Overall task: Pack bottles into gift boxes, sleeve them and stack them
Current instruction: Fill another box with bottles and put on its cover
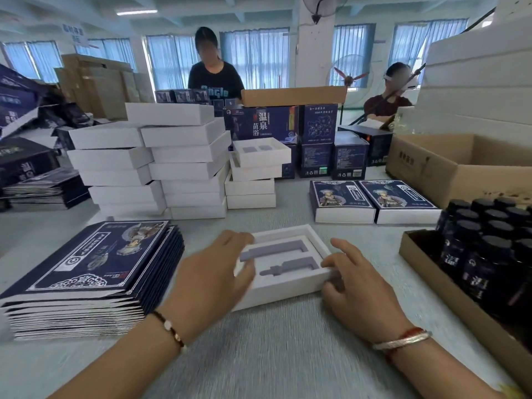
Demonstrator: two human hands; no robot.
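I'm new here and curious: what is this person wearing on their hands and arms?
Both forearms are bare, with no sleeves or gloves showing. The left hand has a thin dark cord bracelet with a pale bead at the wrist. The right hand has a silver bangle beside a red string.

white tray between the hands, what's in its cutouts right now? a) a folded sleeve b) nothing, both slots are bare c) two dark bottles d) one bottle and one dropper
b: the white tray shows both shaped slots bare down to their grey lining, while the dark bottles stand in the cardboard tray to the right, and the left hand and right hand rest at the white tray's sides.
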